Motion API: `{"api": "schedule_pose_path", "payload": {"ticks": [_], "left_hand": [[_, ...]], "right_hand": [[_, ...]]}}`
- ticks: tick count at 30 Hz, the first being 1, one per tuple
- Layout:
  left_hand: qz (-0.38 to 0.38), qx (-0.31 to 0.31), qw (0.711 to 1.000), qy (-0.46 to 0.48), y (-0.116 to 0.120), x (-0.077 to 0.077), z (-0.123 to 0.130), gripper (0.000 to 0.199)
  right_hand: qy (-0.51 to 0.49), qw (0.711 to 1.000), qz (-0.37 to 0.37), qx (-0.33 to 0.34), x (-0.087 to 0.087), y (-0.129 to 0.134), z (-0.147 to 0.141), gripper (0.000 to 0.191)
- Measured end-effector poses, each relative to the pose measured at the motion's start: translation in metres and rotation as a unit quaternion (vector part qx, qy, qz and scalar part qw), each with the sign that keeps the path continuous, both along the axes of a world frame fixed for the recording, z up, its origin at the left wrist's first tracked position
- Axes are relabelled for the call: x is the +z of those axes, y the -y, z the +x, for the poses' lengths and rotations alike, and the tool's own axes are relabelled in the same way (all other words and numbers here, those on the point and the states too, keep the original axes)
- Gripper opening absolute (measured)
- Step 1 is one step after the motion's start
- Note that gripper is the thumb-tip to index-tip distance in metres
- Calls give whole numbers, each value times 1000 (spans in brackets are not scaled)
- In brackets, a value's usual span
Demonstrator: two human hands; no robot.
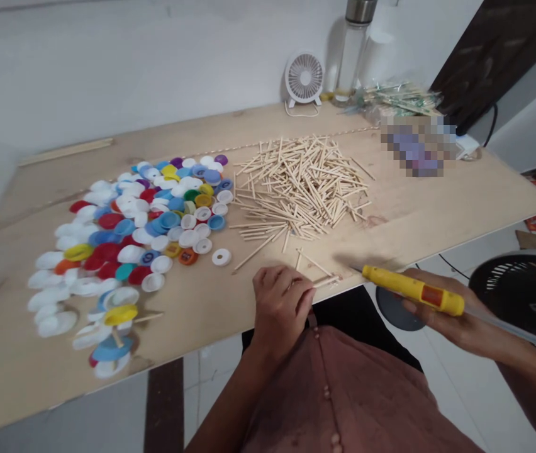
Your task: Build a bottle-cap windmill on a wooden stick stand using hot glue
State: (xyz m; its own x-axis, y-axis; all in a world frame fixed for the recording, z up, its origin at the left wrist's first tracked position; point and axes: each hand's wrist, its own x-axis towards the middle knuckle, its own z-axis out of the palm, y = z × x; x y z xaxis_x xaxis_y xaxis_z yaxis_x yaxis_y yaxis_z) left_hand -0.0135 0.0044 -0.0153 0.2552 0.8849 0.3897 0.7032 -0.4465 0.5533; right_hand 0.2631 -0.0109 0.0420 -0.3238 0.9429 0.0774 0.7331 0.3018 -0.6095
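Note:
My left hand (281, 305) is closed at the table's front edge, its thumb and forefinger pinching the near end of a short wooden stick (326, 280). A few loose sticks lie just beyond its fingers. To the right, my right hand (457, 324) grips a yellow glue gun (412, 288), whose thin nozzle points left toward the stick, apart from it. A translucent rod trails behind the gun along my forearm. Beyond my left hand spreads a large pile of short wooden sticks (303, 185). Many coloured bottle caps (107, 251) cover the tabletop's left half, several joined with sticks at the near end.
A small white fan (304, 78) and a glass bottle (349, 60) stand against the wall. Bagged sticks (400, 97) lie at the back right, near a blurred patch. Right of the table, a black fan (527, 302) stands low down. Long sticks (66, 152) lie at the back left.

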Motion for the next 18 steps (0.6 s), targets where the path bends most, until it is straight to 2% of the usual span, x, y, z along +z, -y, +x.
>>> {"api": "schedule_pose_path", "payload": {"ticks": [3, 6, 18], "left_hand": [[-1, 3, 1000, -3, -1, 0, 1, 10], [7, 8, 1000, 0, -1, -1, 2, 10], [11, 6, 1000, 3, -2, -3, 2, 10]], "right_hand": [[-31, 992, -118, 35, 3, 8, -10, 18], [-9, 989, -149, 2, 4, 12, -18, 23], [31, 994, -103, -6, -12, 13, -28, 26]]}}
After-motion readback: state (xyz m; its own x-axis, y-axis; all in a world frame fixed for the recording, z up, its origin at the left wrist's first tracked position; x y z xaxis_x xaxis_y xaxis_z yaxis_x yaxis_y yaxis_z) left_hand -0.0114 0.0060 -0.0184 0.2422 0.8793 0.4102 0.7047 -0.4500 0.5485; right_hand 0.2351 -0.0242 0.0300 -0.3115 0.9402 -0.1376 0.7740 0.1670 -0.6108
